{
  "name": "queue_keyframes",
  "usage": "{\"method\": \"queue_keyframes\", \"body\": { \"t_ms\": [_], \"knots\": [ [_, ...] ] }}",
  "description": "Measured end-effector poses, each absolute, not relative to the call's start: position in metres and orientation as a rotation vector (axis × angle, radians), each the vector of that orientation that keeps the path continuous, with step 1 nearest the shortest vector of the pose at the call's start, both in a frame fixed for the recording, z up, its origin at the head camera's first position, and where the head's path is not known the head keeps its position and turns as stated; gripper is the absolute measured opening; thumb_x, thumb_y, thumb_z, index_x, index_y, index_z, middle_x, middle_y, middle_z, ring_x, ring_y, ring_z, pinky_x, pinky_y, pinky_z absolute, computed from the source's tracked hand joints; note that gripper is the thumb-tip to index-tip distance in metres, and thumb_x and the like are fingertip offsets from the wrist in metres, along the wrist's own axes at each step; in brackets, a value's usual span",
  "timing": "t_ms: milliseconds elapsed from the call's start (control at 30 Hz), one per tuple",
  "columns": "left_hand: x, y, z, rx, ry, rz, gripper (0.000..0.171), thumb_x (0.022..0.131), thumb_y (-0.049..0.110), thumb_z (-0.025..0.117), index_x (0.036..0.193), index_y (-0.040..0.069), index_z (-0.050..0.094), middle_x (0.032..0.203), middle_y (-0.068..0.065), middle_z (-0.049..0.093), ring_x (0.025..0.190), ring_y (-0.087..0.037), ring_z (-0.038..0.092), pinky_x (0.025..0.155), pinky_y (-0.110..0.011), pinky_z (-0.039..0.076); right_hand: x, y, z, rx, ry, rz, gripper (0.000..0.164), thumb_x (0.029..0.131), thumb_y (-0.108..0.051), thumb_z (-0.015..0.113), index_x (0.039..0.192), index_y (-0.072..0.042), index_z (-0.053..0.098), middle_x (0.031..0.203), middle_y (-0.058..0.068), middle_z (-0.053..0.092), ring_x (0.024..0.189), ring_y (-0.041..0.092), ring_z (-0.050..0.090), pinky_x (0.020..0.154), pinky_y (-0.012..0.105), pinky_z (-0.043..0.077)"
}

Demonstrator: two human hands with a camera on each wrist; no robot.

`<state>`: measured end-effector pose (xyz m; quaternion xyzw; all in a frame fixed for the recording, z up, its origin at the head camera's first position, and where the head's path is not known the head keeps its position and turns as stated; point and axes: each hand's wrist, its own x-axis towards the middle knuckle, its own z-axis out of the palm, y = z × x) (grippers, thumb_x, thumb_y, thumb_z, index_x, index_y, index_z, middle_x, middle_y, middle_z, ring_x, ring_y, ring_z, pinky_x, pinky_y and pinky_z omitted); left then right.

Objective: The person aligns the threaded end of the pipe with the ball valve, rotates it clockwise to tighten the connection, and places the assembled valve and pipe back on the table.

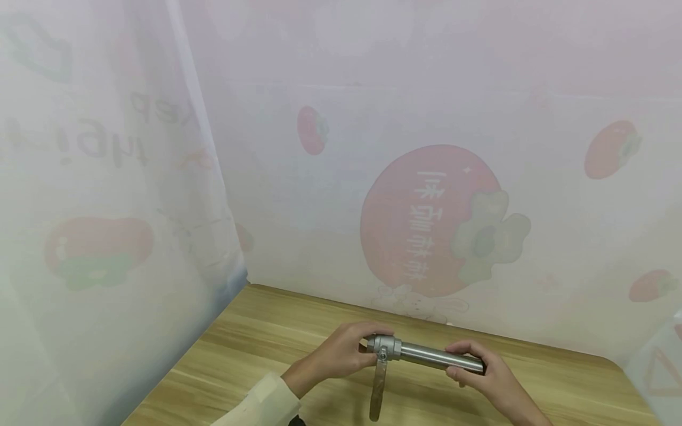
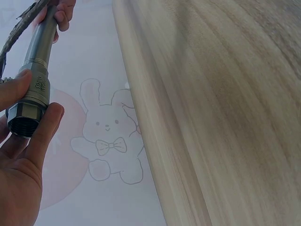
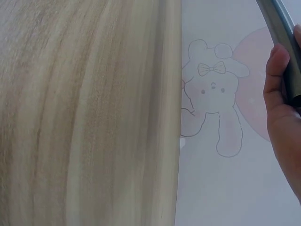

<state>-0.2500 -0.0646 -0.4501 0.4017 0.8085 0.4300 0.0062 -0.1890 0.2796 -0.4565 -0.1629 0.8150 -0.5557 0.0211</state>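
A silver metal ball valve (image 1: 387, 347) with a long lever handle (image 1: 378, 391) sits on one end of a straight steel pipe (image 1: 434, 356). My left hand (image 1: 341, 354) grips the valve body, fingers on the far side and thumb on the near side. Its open threaded end faces the palm in the left wrist view, where the valve (image 2: 35, 96) shows raised lettering. At the pipe's other end my right hand (image 1: 492, 378) holds the tube between thumb and fingers. The right wrist view shows only part of the pipe (image 3: 282, 37). The lever points toward the person.
Beneath the hands lies a wood-grain table (image 1: 256, 331). A pale curtain (image 1: 298, 236) printed with red fruit and a rabbit rises behind its far edge, and another pale sheet (image 1: 106, 195) hangs at the left. A small dark object (image 1: 296, 420) shows by the left sleeve.
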Motion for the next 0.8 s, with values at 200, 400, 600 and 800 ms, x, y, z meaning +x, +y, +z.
{"method": "queue_keyframes", "body": {
  "t_ms": [200, 400, 600, 800],
  "knots": [
    [-0.2505, -0.0652, -0.4500, 1.274, 2.535, 1.345, 0.053, 0.097, -0.006, 0.076, 0.146, 0.011, 0.067, 0.140, -0.009, 0.073, 0.119, -0.009, 0.070, 0.089, -0.012, 0.062, -0.1885, 0.2800, -0.4570, -0.572, 2.601, -1.669, 0.046, 0.099, -0.012, 0.080, 0.140, -0.001, 0.061, 0.132, 0.023, 0.066, 0.103, 0.010, 0.070, 0.083, 0.025, 0.062],
    [-0.2504, -0.0653, -0.4503, 1.272, 2.528, 1.350, 0.054, 0.096, -0.007, 0.075, 0.146, 0.011, 0.067, 0.139, -0.008, 0.073, 0.119, -0.009, 0.070, 0.090, -0.012, 0.062, -0.1905, 0.2801, -0.4592, -0.553, 2.610, -1.651, 0.045, 0.102, -0.014, 0.078, 0.142, -0.004, 0.061, 0.133, 0.024, 0.065, 0.101, 0.008, 0.069, 0.080, 0.025, 0.062],
    [-0.2499, -0.0654, -0.4503, 1.274, 2.527, 1.351, 0.054, 0.096, -0.007, 0.076, 0.147, 0.012, 0.067, 0.140, -0.008, 0.073, 0.119, -0.009, 0.070, 0.090, -0.012, 0.061, -0.1905, 0.2805, -0.4596, -0.565, 2.564, -1.684, 0.046, 0.104, -0.013, 0.074, 0.144, 0.003, 0.058, 0.130, 0.026, 0.066, 0.097, 0.011, 0.072, 0.078, 0.028, 0.065],
    [-0.2505, -0.0656, -0.4507, 1.282, 2.533, 1.343, 0.055, 0.096, -0.006, 0.076, 0.147, 0.012, 0.067, 0.141, -0.008, 0.072, 0.119, -0.010, 0.070, 0.090, -0.013, 0.062, -0.1893, 0.2804, -0.4603, -0.619, 2.558, -1.697, 0.043, 0.105, -0.010, 0.072, 0.142, 0.008, 0.058, 0.124, 0.020, 0.070, 0.095, 0.015, 0.074, 0.079, 0.032, 0.068]
  ]
}}
